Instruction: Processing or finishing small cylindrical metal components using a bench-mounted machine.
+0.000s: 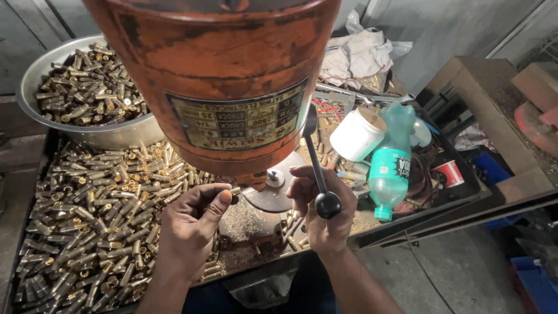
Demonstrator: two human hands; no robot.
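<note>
My left hand (189, 227) pinches a small brass casing (235, 191) between thumb and forefinger, right beside the spindle tip (256, 179) of an orange drill press head (221, 64). My right hand (322, 224) lies under the press lever (312, 152), whose black knob (328, 204) sits over the back of the hand. Its fingers curl at the edge of the round grey press table (273, 195). What those fingers hold is hidden.
A tray (17, 192) of several loose brass casings (93, 215) fills the left side. A steel bowl (35, 75) of more casings stands at the back left. At right are a white jar (357, 135), a teal plastic bottle (390, 163), rags (357, 55) and metal shavings.
</note>
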